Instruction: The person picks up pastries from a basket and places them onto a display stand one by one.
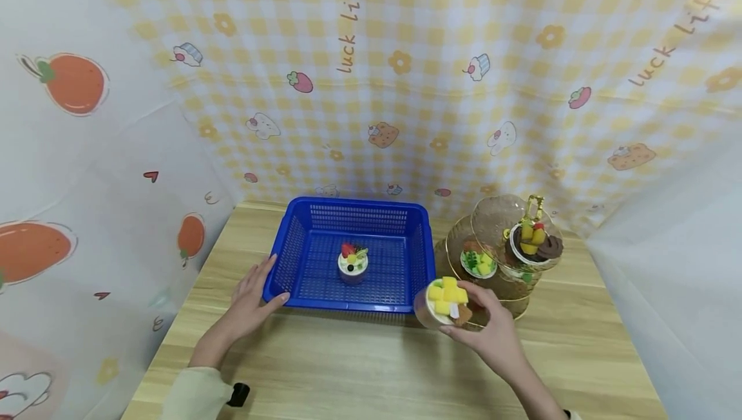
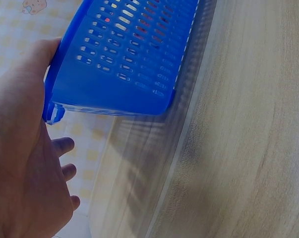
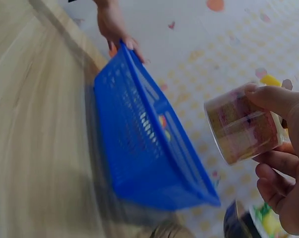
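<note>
My right hand (image 1: 487,326) grips a clear dessert cup (image 3: 243,126) with layered filling, topped by yellow fruit cubes (image 1: 446,294) and a brown piece. It holds the cup above the table, by the front right corner of a blue plastic basket (image 1: 353,308). My left hand (image 1: 250,294) is at the basket's left front corner, its thumb on the rim and its other fingers along the outer side; the left wrist view shows this hand (image 2: 25,148) against the rim with several fingertips apart from the wall. Inside the basket stands one dessert cup (image 1: 353,264) with red, yellow and dark fruit toppings.
Right of the basket stands a tiered stand (image 1: 498,210) with clear trays, gold edges and a gold handle. Its upper tray bears a dark-topped cup (image 1: 529,243); a green-and-yellow-topped cup (image 1: 478,264) sits lower. A patterned cloth (image 1: 400,98) hangs behind the wooden table (image 1: 348,368).
</note>
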The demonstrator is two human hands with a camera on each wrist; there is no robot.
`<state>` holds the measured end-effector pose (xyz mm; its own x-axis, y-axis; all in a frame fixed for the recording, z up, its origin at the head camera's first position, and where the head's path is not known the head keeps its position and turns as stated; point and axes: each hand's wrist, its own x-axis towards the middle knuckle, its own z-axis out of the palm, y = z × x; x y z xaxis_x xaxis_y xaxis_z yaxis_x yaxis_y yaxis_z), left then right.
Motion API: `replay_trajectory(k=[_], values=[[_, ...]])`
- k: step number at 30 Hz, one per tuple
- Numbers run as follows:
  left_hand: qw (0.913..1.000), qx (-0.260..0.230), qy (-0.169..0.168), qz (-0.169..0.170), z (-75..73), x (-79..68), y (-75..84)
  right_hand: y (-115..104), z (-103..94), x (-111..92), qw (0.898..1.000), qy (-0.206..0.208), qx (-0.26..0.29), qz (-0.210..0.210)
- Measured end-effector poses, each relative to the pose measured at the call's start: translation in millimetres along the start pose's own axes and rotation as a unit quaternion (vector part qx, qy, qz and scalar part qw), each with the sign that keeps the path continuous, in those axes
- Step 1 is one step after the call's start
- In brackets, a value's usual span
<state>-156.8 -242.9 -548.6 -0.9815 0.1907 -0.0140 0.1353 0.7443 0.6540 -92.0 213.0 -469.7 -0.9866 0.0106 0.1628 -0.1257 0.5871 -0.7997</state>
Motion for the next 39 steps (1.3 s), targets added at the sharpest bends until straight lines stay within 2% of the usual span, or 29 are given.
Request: replay_trajectory(k=[5, 10, 19, 26, 31, 39], values=[[1.0, 0.002, 0.001, -0.001, -0.1, -0.2, -2.0, 12.2, -7.6, -18.3, 0.998, 0.014, -0.027, 0.055], [1.0, -0.001, 0.0, -0.004, -0.5, -0.7, -3.2, 32.0, -5.5, -28.5, 0.995, 0.022, -0.034, 0.089], [1.0, -0.001, 0.0, -0.005, -0.3, -0.1, -3.6, 73.0, 8.5, -27.0, 0.988, 0.046, -0.04, 0.145], [1.0, 0.001, 0.0, -0.002, -0.3, 0.8, -2.5, 98.0, 21.9, -17.3, 0.985, 0.079, -0.049, 0.142], [1.0, -0.001, 0.001, -0.001, -1.1, 0.1, 0.2, 101.1, 25.9, -10.8, 0.985, 0.081, -0.044, 0.148], [1.0, 0.0, -0.002, -0.002, 0.5, -0.3, -1.0, 104.9, 28.8, -2.4, 0.985, 0.107, -0.034, 0.129]])
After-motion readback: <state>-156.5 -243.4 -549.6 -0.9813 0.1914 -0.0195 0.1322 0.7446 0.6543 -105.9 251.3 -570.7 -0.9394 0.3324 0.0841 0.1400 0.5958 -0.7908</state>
